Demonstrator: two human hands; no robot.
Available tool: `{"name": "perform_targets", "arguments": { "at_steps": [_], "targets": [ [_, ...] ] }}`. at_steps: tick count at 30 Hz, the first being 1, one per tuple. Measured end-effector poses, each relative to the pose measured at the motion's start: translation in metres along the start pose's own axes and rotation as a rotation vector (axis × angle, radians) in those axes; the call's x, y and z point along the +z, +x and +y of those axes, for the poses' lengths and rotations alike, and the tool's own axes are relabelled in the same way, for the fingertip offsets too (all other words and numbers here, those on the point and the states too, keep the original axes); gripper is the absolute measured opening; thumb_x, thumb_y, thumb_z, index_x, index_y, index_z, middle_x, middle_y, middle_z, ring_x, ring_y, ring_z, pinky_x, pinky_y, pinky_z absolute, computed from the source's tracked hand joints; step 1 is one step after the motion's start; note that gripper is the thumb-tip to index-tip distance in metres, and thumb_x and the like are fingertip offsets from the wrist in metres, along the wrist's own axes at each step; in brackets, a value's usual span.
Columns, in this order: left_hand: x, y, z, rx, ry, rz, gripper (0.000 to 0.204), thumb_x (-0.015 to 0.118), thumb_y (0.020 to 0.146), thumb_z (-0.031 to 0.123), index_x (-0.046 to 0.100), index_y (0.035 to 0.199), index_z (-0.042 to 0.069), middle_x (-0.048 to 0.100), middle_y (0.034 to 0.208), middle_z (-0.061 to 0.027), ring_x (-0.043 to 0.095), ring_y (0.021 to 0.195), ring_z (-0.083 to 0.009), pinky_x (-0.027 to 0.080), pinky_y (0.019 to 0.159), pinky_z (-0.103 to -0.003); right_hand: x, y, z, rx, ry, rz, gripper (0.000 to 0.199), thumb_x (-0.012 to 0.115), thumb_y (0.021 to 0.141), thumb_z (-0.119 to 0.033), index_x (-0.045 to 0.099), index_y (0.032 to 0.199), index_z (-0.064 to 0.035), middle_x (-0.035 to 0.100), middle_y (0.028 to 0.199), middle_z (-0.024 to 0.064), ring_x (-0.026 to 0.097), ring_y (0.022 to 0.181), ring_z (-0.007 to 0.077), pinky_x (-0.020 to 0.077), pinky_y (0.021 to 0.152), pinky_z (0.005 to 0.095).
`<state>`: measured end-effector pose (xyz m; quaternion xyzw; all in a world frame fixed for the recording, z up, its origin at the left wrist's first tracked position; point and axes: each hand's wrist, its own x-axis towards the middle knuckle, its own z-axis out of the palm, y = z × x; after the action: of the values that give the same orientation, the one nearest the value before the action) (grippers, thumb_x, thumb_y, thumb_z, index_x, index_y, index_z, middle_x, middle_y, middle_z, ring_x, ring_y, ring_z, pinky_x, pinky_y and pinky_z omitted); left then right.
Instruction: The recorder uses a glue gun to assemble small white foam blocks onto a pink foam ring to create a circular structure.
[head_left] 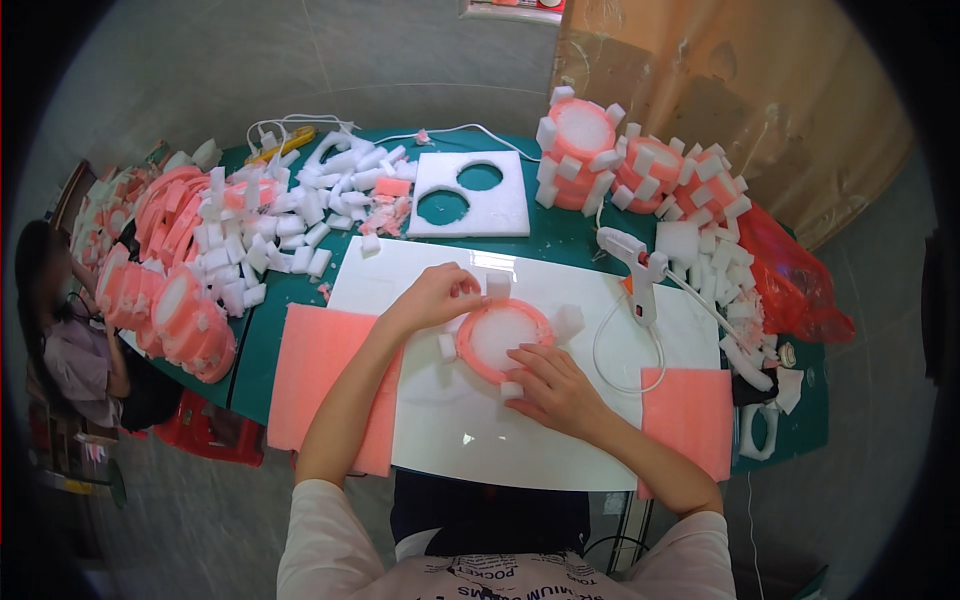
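Observation:
On the white board in front of me lies a round piece, a pink foam ring (465,357) with a white foam centre (492,335). White foam blocks stand around its rim: one at the far side (497,285), one at the right (569,321), one at the left (447,348). My left hand (442,295) is beside the far block, fingers loosely bent and apart, holding nothing visible. My right hand (560,395) lies over the ring's near right edge. Its thumb and fingers close around a small near block (512,390), partly hidden by them.
A white glue gun (640,275) with its cord lies right of the ring. Pink foam sheets (330,385) flank the white board (460,440). Beyond are a foam sheet with two holes (490,212), heaped white blocks (300,220) and stacked pink rings (580,150). A person sits far left.

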<state>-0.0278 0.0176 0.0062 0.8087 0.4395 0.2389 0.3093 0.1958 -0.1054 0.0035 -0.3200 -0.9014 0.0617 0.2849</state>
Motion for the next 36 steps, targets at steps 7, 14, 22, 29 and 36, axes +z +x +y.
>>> {"name": "perform_targets", "arguments": {
  "at_steps": [7,14,22,29,36],
  "targets": [
    [-0.006,-0.003,0.001,-0.057,-0.029,-0.175,0.031,0.069,0.075,0.031,0.066,0.086,0.002,0.062,0.077,-0.0082,0.056,0.068,-0.0170,0.044,0.062,-0.027,-0.002,0.002,0.000,0.016,0.012,-0.006,0.034,0.072,0.070,-0.020,0.055,0.096,-0.0062,0.051,0.116,0.0113,0.047,0.110,0.0278,0.0387,0.090,0.0384],
    [-0.006,-0.004,0.000,-0.010,-0.050,-0.197,0.032,0.068,0.076,0.033,0.066,0.087,0.003,0.063,0.077,-0.0076,0.056,0.069,-0.0163,0.045,0.064,-0.026,-0.001,0.002,0.002,0.020,0.001,-0.008,0.035,0.073,0.069,-0.022,0.055,0.094,-0.0063,0.052,0.115,0.0093,0.049,0.104,0.0263,0.0382,0.086,0.0371],
    [-0.004,-0.005,0.007,-0.064,-0.287,-0.265,0.033,0.067,0.078,0.031,0.052,0.094,0.006,0.060,0.069,-0.0029,0.054,0.064,-0.0108,0.044,0.061,-0.025,-0.001,0.002,0.000,-0.005,-0.042,0.011,0.037,0.074,0.067,-0.023,0.055,0.094,-0.0054,0.053,0.114,0.0094,0.050,0.103,0.0256,0.0377,0.086,0.0385],
    [-0.002,-0.003,0.009,-0.092,-0.629,-0.228,0.027,0.070,0.076,0.019,0.050,0.089,0.007,0.057,0.068,0.0003,0.049,0.063,-0.0041,0.038,0.057,-0.020,0.000,0.001,0.001,-0.006,-0.144,0.068,0.038,0.074,0.066,-0.023,0.056,0.094,-0.0054,0.052,0.118,0.0096,0.049,0.106,0.0247,0.0373,0.087,0.0386],
    [-0.005,0.001,0.005,-0.092,-0.667,-0.143,0.024,0.069,0.077,0.016,0.051,0.091,0.007,0.060,0.070,-0.0005,0.051,0.065,-0.0032,0.038,0.058,-0.019,-0.003,0.003,-0.003,0.007,-0.259,0.252,0.053,0.077,0.064,-0.028,0.055,0.108,-0.0091,0.047,0.126,0.0122,0.045,0.112,0.0290,0.0339,0.092,0.0432]
  ]
}}
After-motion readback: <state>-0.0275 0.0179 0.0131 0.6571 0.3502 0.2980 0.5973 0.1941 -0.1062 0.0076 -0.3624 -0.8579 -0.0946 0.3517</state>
